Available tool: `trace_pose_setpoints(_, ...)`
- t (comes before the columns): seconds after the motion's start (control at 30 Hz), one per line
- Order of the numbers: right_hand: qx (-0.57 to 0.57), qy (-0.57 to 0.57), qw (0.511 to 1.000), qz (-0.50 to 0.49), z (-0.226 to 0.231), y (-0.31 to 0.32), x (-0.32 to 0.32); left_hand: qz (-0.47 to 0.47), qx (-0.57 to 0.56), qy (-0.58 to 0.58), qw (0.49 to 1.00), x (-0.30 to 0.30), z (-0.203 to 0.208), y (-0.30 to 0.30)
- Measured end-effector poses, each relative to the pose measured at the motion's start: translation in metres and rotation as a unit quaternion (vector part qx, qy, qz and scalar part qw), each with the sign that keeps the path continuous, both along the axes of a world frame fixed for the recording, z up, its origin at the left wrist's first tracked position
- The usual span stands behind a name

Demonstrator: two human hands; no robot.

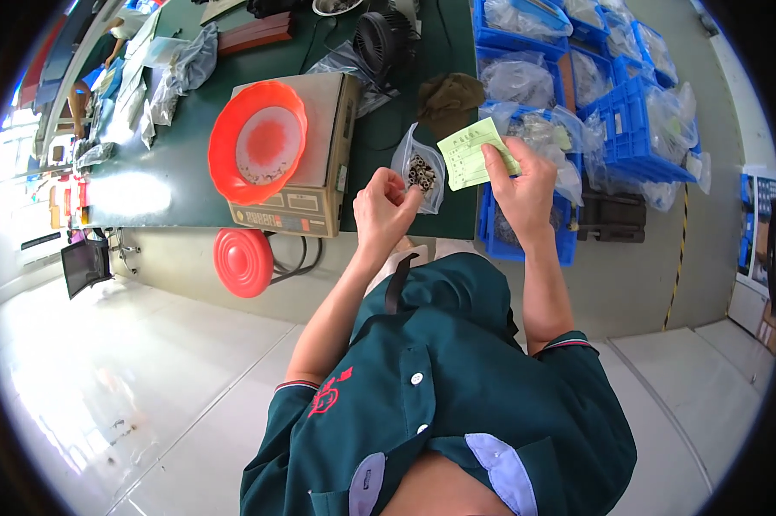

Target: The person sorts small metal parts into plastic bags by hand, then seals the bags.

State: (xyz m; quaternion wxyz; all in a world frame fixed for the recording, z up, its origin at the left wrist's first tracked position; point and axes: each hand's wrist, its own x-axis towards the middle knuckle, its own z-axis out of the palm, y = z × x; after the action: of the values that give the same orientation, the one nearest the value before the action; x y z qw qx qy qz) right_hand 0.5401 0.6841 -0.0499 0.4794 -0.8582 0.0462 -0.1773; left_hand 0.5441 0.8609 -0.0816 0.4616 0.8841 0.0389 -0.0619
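Observation:
My right hand (527, 182) pinches a pale green paper slip (471, 157) by its right side, thumb on top. Printed lines and handwriting cover the slip. Below and left of it, a clear zip bag (434, 200) lies at the table's front edge with its mouth toward the far side. Inside it is a heap of small, brownish, ring-like metal parts (421, 174). My left hand (382, 211) is at the bag's left side, its fingers curled and the thumb tip over the bag. What those fingers hold, if anything, is hidden.
An orange-red basin (259, 142) sits on a cardboard box (323, 185) to the left. Behind are a black fan (379, 43) and a brown cloth (450, 101). Blue crates (626, 129) with bagged goods fill the right. A red stool (243, 262) stands below the dark green table (169, 155).

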Motion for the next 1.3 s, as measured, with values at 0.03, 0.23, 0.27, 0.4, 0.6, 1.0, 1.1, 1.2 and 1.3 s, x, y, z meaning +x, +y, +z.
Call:
trace_pose_setpoints(0.03, 0.003, -0.007, 1.0, 0.003, 0.001, 0.001, 0.0, 0.006, -0.001, 0.002, 1.0, -0.001, -0.001, 0.001)
trace_pose_setpoints(0.23, 0.001, -0.049, 0.998, 0.024, 0.003, 0.008, 0.006, 0.028, -0.025, -0.004, 0.999, -0.007, -0.005, 0.008)
trace_pose_setpoints(0.27, 0.002, -0.049, 0.998, 0.033, 0.004, 0.009, 0.006, 0.03, -0.025, -0.004, 0.999, -0.007, -0.006, 0.009)
trace_pose_setpoints(0.4, 0.0, -0.053, 0.997, 0.051, 0.001, 0.015, 0.007, 0.036, -0.043, 0.001, 0.998, -0.01, -0.007, 0.008)
trace_pose_setpoints(0.6, -0.074, -0.04, 0.992, 0.094, -0.01, 0.031, 0.008, 0.037, -0.049, -0.001, 0.998, -0.012, -0.007, 0.008)
trace_pose_setpoints(1.0, -0.181, 0.049, 0.975, 0.116, -0.035, 0.04, 0.007, 0.038, -0.053, -0.014, 0.998, -0.015, -0.01, 0.01)
trace_pose_setpoints(1.1, -0.087, 0.043, 0.99, 0.1, -0.03, 0.033, 0.007, 0.04, -0.06, -0.016, 0.997, -0.016, -0.008, 0.01)
trace_pose_setpoints(1.2, 0.215, 0.068, 0.97, 0.092, -0.023, 0.027, 0.011, 0.033, -0.061, -0.009, 0.998, -0.015, -0.009, 0.01)
trace_pose_setpoints(1.3, 0.313, 0.114, 0.937, 0.106, -0.012, 0.02, 0.016, 0.026, -0.064, -0.013, 0.998, -0.012, -0.006, 0.01)
